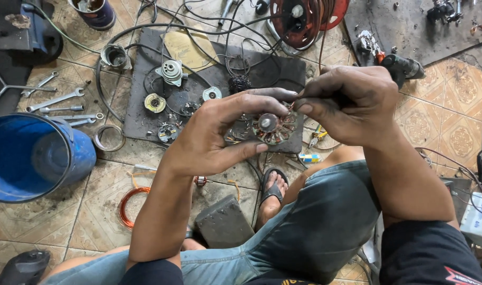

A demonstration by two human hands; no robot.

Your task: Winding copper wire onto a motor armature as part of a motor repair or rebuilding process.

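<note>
Stator (272,128), round and copper-wound, is held face-up above the dark mat (146,113), pinched at its 9 o'clock rim by the left hand (220,134), thumb beneath, fingers over the top. At 1 o'clock the right hand (352,103) is closed, fingertips pinched on the rim; whatever is pinched there cannot be made out.

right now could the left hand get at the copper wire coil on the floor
Probably yes, but not while busy: the left hand is holding the round wound stator. The copper wire coil lies uncovered on the tiles below that forearm.
</note>
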